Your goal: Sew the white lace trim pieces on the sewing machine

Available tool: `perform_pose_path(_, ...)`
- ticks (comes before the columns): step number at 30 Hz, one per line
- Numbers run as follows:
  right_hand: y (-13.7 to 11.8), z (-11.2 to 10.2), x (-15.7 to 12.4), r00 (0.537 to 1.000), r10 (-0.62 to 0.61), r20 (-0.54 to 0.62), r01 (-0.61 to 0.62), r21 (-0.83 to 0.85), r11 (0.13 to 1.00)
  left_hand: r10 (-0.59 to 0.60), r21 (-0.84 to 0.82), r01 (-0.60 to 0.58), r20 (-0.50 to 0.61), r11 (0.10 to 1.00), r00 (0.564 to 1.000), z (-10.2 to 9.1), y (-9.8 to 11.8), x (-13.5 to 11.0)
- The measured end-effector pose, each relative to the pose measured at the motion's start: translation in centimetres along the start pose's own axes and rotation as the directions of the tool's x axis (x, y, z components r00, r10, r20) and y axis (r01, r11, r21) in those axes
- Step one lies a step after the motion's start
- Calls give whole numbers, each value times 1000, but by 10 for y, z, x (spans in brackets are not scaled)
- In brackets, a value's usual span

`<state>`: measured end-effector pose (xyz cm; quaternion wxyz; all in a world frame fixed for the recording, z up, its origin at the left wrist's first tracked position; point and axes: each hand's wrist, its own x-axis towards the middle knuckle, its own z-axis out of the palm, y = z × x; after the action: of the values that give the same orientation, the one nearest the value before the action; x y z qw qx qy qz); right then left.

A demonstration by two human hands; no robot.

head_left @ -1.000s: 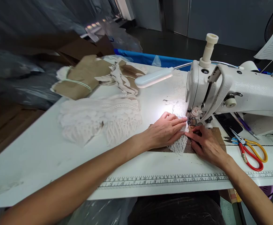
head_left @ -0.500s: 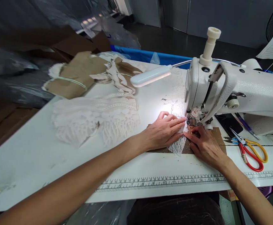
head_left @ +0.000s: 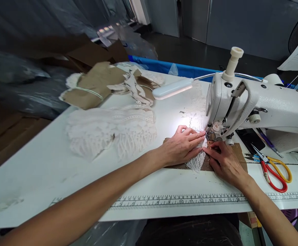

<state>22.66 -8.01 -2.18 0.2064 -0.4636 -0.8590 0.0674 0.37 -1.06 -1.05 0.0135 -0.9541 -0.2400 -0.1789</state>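
My left hand (head_left: 181, 147) lies flat on a piece of white lace (head_left: 197, 162) that rests on a brown card piece (head_left: 238, 150), fingers pointing at the presser foot (head_left: 210, 136) of the white sewing machine (head_left: 261, 102). My right hand (head_left: 224, 160) presses the lace and card from the right, fingertips just below the needle. Both hands hold the work down against the white table (head_left: 48, 164). The machine's lamp (head_left: 173, 89) lights the spot.
A heap of white lace (head_left: 113, 131) lies left of my hands, with bundles of brown card and lace (head_left: 95, 83) behind it. Red and yellow scissors (head_left: 274, 169) lie right of the machine. A printed ruler (head_left: 179, 201) runs along the table's front edge.
My hands stay in place on the lace at the needle; the fingers shift only slightly. The camera has tilted a little, so everything sits lower in the picture.
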Motion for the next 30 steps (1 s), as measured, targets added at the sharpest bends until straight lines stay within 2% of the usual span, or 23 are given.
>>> perform_pose_path(10,2,-1,1,994,-67,-91,68,8,998,-16,41,15,27,999,999,1,2,1)
perform_pose_path(15,3,-1,1,992,-85,-93,86,10,996,39,141,-22,-121,990,992,6,8,3)
perform_pose_path(19,3,-1,1,993,-80,-82,79,-7,997,119,112,-99,-193,989,974,6,7,3)
perform_pose_path(24,2,-1,1,998,-51,-43,52,7,999,114,28,-112,-88,993,990,-3,3,0)
perform_pose_path(30,-1,-3,6,1000,0,-7,0,6,1000,51,26,-52,30,998,998,-5,2,0)
